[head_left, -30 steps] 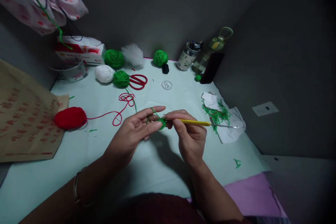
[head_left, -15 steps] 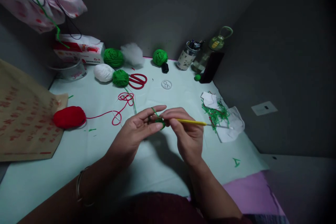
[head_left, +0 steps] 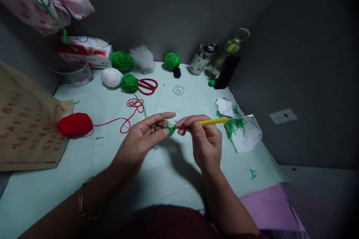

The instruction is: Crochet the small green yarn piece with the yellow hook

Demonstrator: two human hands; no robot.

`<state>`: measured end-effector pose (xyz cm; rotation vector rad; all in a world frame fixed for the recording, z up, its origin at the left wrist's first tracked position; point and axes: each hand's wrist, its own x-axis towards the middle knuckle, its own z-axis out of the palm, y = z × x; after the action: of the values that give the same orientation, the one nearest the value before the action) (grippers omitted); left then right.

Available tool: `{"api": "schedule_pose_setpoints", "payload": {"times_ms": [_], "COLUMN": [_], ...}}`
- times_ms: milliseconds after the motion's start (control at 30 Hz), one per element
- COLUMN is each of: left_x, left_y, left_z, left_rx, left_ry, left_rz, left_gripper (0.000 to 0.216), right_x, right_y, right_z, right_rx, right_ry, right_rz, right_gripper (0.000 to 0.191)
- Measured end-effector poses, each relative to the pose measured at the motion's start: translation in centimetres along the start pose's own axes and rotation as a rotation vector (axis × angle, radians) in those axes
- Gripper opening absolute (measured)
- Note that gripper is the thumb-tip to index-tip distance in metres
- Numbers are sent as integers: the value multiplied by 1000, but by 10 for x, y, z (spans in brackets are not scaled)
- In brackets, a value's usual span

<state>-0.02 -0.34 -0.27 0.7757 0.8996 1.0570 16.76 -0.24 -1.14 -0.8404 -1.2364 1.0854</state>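
Observation:
Between thumb and fingers, my left hand (head_left: 143, 138) pinches a small green crochet piece (head_left: 170, 131). A strand of green yarn (head_left: 167, 120) runs from the raised left index finger down to that piece. My right hand (head_left: 206, 138) is closed round a crochet hook with a yellow handle (head_left: 214, 121). The hook's thin metal tip meets the right edge of the green piece; whether it sits inside a stitch I cannot tell. Its other metal end points out to the right.
At left lie a red yarn ball (head_left: 75, 124) and a paper bag (head_left: 30, 127). Green yarn balls (head_left: 122, 61), a white ball (head_left: 111, 77) and red-handled scissors (head_left: 148, 86) sit at the back. Green scraps (head_left: 234, 123), a pen cup (head_left: 199, 59) and a bottle (head_left: 224, 56) stand right.
My right hand has drawn a little to the right with the hook, whose handle now tilts upward at its right end. More of the green piece and the taut strand show.

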Motion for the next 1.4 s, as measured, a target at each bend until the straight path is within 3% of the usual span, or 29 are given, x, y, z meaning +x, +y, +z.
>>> {"api": "schedule_pose_setpoints", "payload": {"times_ms": [200, 267, 333, 400, 500, 567, 633, 767, 900, 967, 1067, 1167, 1267, 1400], "left_x": [-3, -4, -3, -1, 1, 2, 3, 1, 1, 2, 5, 6, 4, 2], "left_y": [-1, -3, -4, -5, -2, 1, 2, -2, -7, -6, -1, 0, -4, -6], "left_z": [3, 5, 6, 6, 5, 4, 4, 4, 4, 4, 2, 2, 2, 2], "left_rx": [220, 196, 56, -128, -291, -298, -238, -93, -173, -277, -365, -303, -168, -70], "left_ry": [110, 121, 61, -38, -93, -71, -68, -33, -33, -88, -97, -59, -67, -66], "left_rz": [141, 166, 105, -31, -176, -158, -103, -17, -38, -123, -191, -118, -57, -29], "left_gripper": [31, 36, 46, 49, 40, 38, 39, 40, 45, 39, 29, 34, 41, 37], "right_x": [-6, -10, -14, -15, -10, -5, 0, -2, -11, -11, -5, 1, 3, 2], "right_y": [-4, -1, 1, 2, -1, -3, -3, 0, 1, 0, -1, 0, 2, 6], "right_z": [0, 1, 1, 1, 1, 1, 3, 6, 6, 4, 1, -1, 1, -1], "right_rx": [-341, -534, -735, -782, -480, -231, -122, -248, -639, -692, -406, -90, -80, 9], "right_ry": [-102, -117, -103, -75, 4, 52, 29, -16, -74, -84, 15, 31, -51, -3], "right_rz": [-254, -374, -487, -528, -400, -265, -182, -178, -419, -485, -354, -155, -86, 11], "right_gripper": [23, 26, 31, 34, 27, 24, 20, 20, 32, 34, 27, 21, 16, 15]}}
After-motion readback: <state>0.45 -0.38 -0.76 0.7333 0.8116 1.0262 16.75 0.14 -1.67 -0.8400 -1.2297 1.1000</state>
